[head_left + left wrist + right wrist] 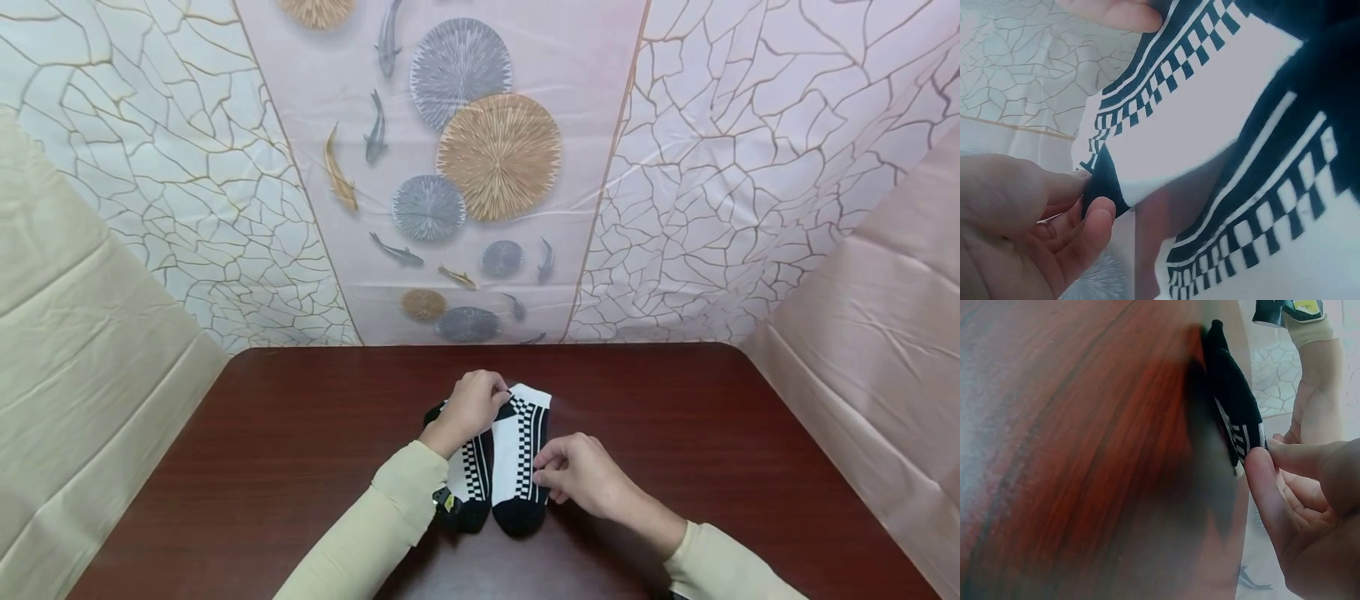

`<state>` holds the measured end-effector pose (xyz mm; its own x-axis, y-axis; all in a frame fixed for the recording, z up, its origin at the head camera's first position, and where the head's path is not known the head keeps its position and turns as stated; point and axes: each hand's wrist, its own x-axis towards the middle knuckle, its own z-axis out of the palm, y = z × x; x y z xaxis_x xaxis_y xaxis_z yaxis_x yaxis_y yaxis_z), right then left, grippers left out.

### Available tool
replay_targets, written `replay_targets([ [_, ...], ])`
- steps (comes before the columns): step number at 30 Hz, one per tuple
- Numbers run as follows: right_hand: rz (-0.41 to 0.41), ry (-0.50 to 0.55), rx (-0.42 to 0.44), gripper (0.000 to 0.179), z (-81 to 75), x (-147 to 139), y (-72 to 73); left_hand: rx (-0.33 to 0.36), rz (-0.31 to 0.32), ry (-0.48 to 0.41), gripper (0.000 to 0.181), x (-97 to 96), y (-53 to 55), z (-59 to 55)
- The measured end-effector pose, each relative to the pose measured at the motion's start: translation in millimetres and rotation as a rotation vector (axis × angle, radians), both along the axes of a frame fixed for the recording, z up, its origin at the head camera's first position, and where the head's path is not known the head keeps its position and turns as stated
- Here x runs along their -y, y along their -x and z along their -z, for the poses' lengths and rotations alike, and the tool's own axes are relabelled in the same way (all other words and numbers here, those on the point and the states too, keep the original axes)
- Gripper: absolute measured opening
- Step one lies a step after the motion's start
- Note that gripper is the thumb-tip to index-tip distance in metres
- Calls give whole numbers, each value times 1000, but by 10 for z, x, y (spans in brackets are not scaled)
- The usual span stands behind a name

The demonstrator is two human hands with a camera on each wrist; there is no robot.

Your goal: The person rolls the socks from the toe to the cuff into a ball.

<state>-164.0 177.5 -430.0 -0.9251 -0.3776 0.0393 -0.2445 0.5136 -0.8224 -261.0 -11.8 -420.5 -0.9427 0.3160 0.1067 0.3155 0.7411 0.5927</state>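
Note:
Two ankle socks in black and white, with checkered bands and stripes, lie side by side on the table. The right-hand sock has a white cuff and black toe. My left hand reaches over the other sock, hiding its upper part. In the left wrist view, the left hand pinches the right-hand sock's black heel patch between thumb and fingers. My right hand pinches that same sock's outer edge midway along. In the right wrist view, its thumb and finger meet on the striped edge.
The dark red wooden table extends around the socks. A patterned cloth backdrop stands behind it, and plain beige cloth panels flank the sides. A small black device with a yellow label is at the left wrist.

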Motion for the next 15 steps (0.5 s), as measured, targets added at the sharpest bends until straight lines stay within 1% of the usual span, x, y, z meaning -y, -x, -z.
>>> replay_targets([
  [5,2,1,-9,5,-55,2,8,-10,-5,-15,10,43,16,-38],
  [10,11,16,-14,7,-122,-12,29,-22,-8,-34,12,82,21,-101],
  [15,26,17,-2,7,-182,-12,40,-32,-5,-55,12,109,27,-148],
])
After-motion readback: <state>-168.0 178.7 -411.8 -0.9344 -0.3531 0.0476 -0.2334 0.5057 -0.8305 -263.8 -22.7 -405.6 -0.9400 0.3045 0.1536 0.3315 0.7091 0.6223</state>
